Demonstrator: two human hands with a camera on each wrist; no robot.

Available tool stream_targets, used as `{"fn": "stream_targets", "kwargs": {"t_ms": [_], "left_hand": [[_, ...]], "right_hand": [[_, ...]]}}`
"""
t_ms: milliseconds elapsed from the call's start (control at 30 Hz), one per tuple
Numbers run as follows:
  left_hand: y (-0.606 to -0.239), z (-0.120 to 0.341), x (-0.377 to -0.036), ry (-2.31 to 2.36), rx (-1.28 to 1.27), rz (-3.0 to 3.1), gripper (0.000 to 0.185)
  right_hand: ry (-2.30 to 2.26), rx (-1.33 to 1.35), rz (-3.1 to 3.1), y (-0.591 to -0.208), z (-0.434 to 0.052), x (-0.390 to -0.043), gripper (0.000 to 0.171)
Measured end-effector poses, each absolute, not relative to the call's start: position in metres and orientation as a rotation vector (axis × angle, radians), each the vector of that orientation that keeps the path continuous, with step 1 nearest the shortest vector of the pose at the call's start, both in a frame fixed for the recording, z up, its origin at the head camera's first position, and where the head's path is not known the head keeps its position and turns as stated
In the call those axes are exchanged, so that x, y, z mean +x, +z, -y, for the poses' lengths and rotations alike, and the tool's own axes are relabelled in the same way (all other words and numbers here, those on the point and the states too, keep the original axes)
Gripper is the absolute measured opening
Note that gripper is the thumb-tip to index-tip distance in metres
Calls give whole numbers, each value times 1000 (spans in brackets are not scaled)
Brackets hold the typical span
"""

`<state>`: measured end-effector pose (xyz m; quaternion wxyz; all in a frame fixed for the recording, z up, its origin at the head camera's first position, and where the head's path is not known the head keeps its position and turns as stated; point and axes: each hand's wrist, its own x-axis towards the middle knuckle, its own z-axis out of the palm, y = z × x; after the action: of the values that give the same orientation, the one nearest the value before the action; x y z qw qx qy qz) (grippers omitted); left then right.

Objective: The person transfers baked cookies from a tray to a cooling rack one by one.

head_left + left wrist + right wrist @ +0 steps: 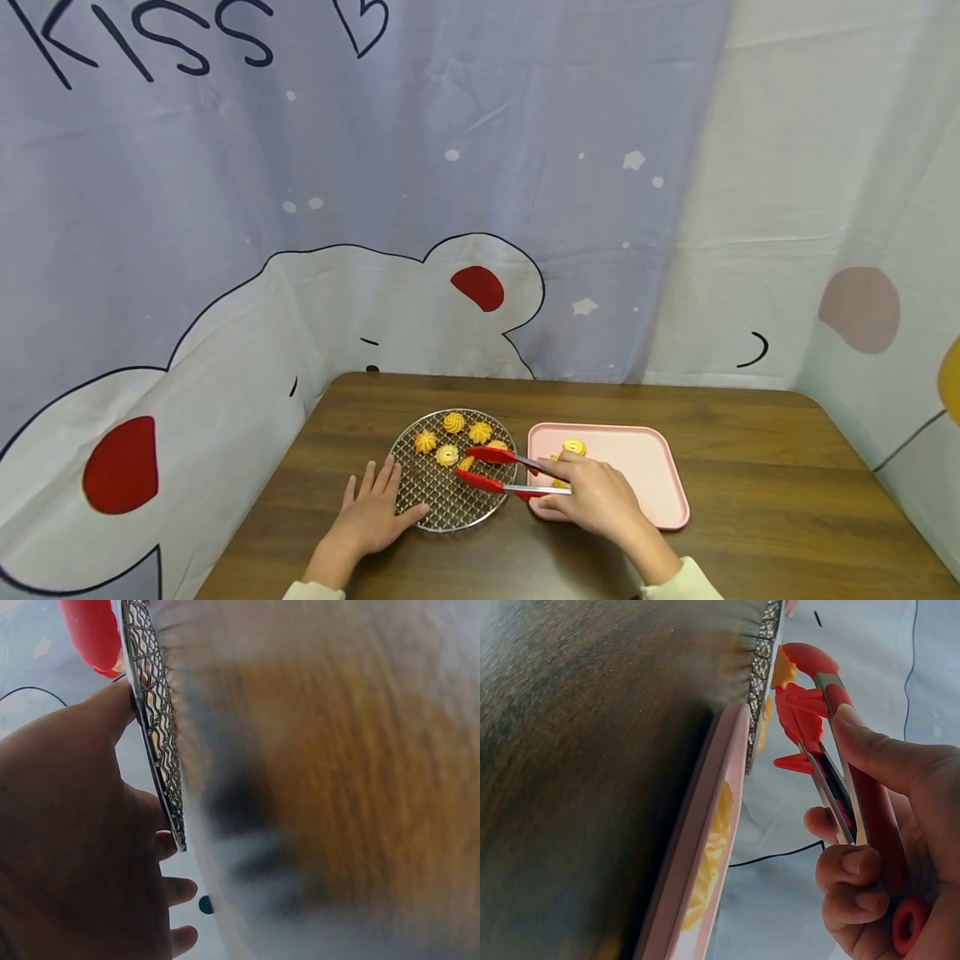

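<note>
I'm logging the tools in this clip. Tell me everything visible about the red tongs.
The red tongs have red, plastic-looking tips and handle covers over metal arms, with a red loop at the handle end. The right hand grips the handles. The arms are spread apart, tips over the round wire rack near the cookies, handles reaching over the pink tray.

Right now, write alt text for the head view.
A right hand holds red tongs open over cookies on a round wire rack, while the left hand rests flat at the rack's edge. A pink tray lies beside it.
</note>
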<state>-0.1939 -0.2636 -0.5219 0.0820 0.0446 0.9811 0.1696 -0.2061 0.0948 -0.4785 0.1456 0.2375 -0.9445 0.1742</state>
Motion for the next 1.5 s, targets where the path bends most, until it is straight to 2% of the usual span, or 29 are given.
{"fn": "stream_targets", "kwargs": {"t_ms": [700,1500], "left_hand": [[-522,262,-193,513,150,-2941,98],[-523,264,-196,499,145,-2934,99]], "right_hand": [[510,654,2745,-485,-85,-212,49],[497,589,2760,-477,-110,-207,53]]}}
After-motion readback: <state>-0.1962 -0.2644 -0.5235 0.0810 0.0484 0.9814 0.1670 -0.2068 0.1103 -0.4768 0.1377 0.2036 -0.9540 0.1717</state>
